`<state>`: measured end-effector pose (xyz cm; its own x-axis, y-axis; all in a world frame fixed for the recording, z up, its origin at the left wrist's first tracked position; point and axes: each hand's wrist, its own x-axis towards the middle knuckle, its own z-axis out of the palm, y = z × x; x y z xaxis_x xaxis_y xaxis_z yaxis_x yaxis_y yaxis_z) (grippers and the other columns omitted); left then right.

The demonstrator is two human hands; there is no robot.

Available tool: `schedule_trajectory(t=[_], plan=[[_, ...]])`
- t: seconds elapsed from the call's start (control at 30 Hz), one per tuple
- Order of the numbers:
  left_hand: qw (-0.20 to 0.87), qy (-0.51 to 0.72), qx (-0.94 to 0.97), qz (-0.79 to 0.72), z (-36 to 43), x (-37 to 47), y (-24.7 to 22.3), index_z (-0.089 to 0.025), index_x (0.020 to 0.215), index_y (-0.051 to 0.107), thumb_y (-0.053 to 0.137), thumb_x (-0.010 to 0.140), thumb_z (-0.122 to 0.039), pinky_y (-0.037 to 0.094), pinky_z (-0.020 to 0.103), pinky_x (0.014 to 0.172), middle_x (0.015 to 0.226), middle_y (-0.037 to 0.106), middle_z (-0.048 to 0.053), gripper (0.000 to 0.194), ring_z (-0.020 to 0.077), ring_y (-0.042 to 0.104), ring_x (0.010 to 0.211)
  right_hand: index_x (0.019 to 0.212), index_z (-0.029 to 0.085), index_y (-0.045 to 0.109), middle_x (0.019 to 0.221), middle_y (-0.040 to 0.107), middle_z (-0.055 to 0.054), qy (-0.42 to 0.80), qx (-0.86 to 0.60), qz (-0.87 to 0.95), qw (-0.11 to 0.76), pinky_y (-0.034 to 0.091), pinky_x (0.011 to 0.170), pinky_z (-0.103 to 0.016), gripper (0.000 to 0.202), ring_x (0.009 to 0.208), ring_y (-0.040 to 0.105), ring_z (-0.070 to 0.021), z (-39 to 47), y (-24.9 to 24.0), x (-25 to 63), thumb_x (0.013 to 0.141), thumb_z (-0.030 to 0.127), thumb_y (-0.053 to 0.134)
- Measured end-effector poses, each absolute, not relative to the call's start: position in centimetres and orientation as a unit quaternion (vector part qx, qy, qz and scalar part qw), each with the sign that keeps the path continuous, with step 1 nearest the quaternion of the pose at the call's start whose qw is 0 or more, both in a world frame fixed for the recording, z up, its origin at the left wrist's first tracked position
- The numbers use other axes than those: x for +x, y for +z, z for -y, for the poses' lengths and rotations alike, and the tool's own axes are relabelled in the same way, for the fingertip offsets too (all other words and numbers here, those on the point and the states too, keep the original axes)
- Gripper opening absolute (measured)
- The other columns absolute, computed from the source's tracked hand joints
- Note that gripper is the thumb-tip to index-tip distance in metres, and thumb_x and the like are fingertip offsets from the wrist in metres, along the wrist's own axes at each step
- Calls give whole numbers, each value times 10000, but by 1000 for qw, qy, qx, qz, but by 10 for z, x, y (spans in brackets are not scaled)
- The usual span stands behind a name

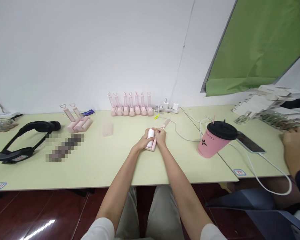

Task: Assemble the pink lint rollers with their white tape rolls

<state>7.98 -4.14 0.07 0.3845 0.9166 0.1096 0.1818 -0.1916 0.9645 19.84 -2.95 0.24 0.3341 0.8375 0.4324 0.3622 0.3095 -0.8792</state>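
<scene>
At the middle of the table, my left hand [141,142] is closed around a small device with a white rounded cylinder [150,137] and a pink body [152,147]. The fingers of my right hand [161,136] are pinched together at its upper right side. What lies between those fingertips is too small to make out. Just beyond my right hand lies a slim pink piece [166,123] with a loop at its near end. A pale pink, translucent block [107,129] rests on the table left of my hands.
Along the wall stands a row of pink devices [131,108] with looped handles; more lie at left [80,124]. A black headset strap [27,140] sits far left. Right are a power strip [168,109], cables, a pink lidded cup [212,143], a phone [250,141] and another person's hand [296,136].
</scene>
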Motion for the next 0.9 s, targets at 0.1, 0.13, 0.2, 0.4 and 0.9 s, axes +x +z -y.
schedule_trajectory(t=[0.1,0.13,0.2,0.4,0.9], plan=[[480,383,672,-414,41,79,-4,-211,1301,216,542,727,-378,394,314,843,1172,468,88,681,192,493,988,677,156,685,711,684,-52,238,-527,541,611,425,606,-251,300,629,566,-154,27,1,200,714,387,497],[476,381,674,-416,42,79,-4,-203,1319,188,547,726,-398,389,322,852,1184,464,97,720,198,494,994,688,160,688,733,688,-52,250,-521,538,614,434,631,-255,293,657,579,-159,26,0,200,710,388,504],[472,371,678,-425,42,78,-3,-188,1364,71,556,722,-437,378,344,870,1201,464,120,842,211,502,996,717,169,692,779,694,-50,274,-508,533,619,445,693,-268,284,726,600,-170,23,-1,202,706,386,509],[476,337,685,-436,46,77,5,-151,1367,-157,566,700,-515,357,365,896,1274,432,167,1049,246,485,1059,757,177,695,857,695,-58,344,-466,539,611,439,801,-303,306,852,611,-191,19,-2,207,711,422,518],[572,458,528,-428,18,86,3,-166,1382,-27,706,613,-356,439,326,806,1159,530,164,1079,206,567,924,1059,185,589,1045,631,-90,226,-546,549,590,394,881,-366,534,1014,539,-196,20,5,222,869,475,183]])
